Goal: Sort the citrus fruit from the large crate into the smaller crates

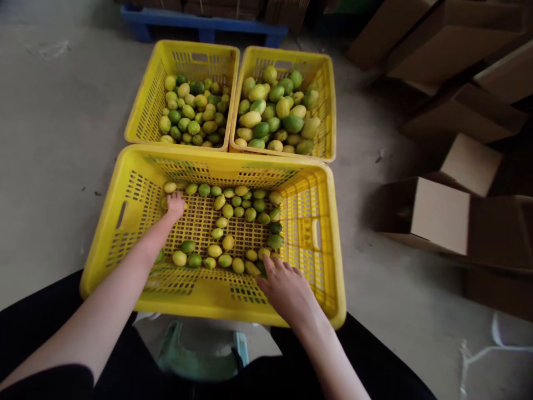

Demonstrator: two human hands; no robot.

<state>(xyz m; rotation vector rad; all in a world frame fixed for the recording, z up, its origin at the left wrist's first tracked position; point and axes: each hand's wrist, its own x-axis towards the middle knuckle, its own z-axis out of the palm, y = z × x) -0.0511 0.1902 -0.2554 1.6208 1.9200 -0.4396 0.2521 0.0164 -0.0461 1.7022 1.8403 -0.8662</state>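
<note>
Green and yellow lemons [227,243] lie in a thin, scattered layer on the slatted bottom of a large yellow plastic crate [225,303]. My left hand [175,204] reaches into its far left part, fingers curled down round a lemon that peeks out at the thumb side. Right by those fingertips sits another yellow lemon [169,187]. At the near right corner, my right hand [287,283] has its fingers apart over the lemons, touching or just above a yellow lemon [264,253]; its palm side is hidden.
Behind the large crate stand two smaller yellow crates, the left crate [130,125] and the right crate [331,105], both holding many lemons. Open cardboard boxes [439,214] crowd the floor at right. A blue pallet [204,23] lies beyond. A pale green stool [195,361] shows between my legs.
</note>
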